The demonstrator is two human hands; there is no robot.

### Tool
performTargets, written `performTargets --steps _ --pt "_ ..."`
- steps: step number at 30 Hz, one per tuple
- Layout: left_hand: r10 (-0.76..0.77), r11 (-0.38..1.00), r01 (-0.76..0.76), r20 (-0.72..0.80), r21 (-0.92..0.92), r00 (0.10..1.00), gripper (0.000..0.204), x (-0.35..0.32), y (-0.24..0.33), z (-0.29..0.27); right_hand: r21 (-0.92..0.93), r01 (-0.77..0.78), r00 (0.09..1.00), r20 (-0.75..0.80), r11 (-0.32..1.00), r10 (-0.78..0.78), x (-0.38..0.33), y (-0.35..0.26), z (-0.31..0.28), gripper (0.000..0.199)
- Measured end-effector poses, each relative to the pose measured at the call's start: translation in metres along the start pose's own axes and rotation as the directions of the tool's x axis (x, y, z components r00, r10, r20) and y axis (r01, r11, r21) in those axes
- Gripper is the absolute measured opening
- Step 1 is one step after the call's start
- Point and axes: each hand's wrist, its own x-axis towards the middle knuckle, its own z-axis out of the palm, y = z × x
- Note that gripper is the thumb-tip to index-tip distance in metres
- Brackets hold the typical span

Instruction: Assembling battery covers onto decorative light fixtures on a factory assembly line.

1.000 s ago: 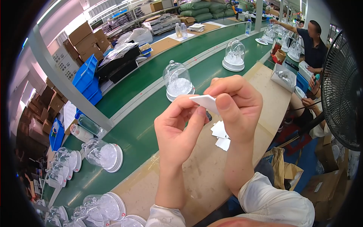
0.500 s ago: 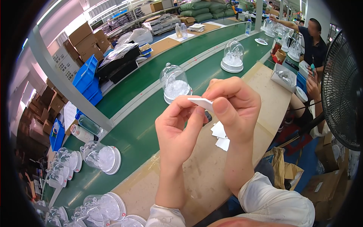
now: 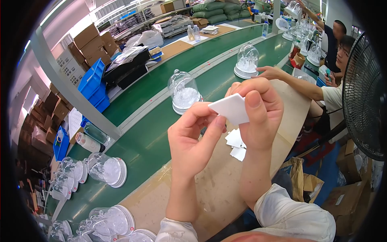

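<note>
Between my two hands is a thin white square card (image 3: 233,108), held above the work table with its broad face turned up. My left hand (image 3: 194,139) pinches the card's left corner between thumb and fingers. My right hand (image 3: 261,111) grips its right side, thumb in front and fingers behind. Below, partly hidden by my right hand, several white cards (image 3: 237,152) lie loosely on the brown tabletop (image 3: 209,189). Just beyond my hands a clear dome (image 3: 183,86) on a white round base stands upright on the green belt.
Another dome (image 3: 246,60) stands farther along the belt (image 3: 145,117), a co-worker's hand (image 3: 268,73) at its base. At left, several domes (image 3: 109,169) lie tilted. A metal post (image 3: 76,84) rises beside the belt. A black fan (image 3: 365,97) stands at right.
My hands have tilted the card so its broad face shows. A co-worker's arm has reached in from the right to the farther dome. The nearer dome has shifted slightly left and nearer.
</note>
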Motion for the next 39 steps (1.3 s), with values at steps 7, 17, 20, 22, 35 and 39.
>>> performTargets --steps 7,17,20,22,35,39 --pt "-0.014 1.0 0.014 0.015 -0.008 1.0 0.013 0.0 0.0 0.0 0.052 -0.032 0.999 -0.035 0.998 0.034 0.0 0.0 -0.003 0.02" --pt "-0.011 1.0 0.01 -0.013 -0.028 1.0 0.012 0.001 -0.001 -0.003 0.009 -0.071 0.996 0.053 0.997 0.07 -0.001 -0.004 0.007 0.026" --pt "-0.025 0.999 0.023 -0.038 -0.044 0.999 0.011 0.0 -0.002 -0.003 -0.096 -0.064 0.995 0.075 0.993 0.072 0.0 -0.005 0.007 0.034" --pt "-0.022 0.998 0.019 -0.066 -0.059 0.998 0.011 0.0 0.002 -0.002 -0.109 -0.047 0.994 0.094 0.993 0.057 0.002 -0.002 0.004 0.034" --pt "-0.08 0.992 0.085 0.054 -0.088 0.995 0.023 0.0 0.002 -0.027 -0.207 -0.161 0.974 0.123 0.965 0.189 -0.001 -0.002 0.008 0.023" --pt "-0.216 0.965 0.227 -0.091 0.134 0.972 0.024 0.011 -0.02 -0.05 -0.151 -0.283 0.957 0.021 0.947 0.289 0.003 -0.007 -0.017 0.026"
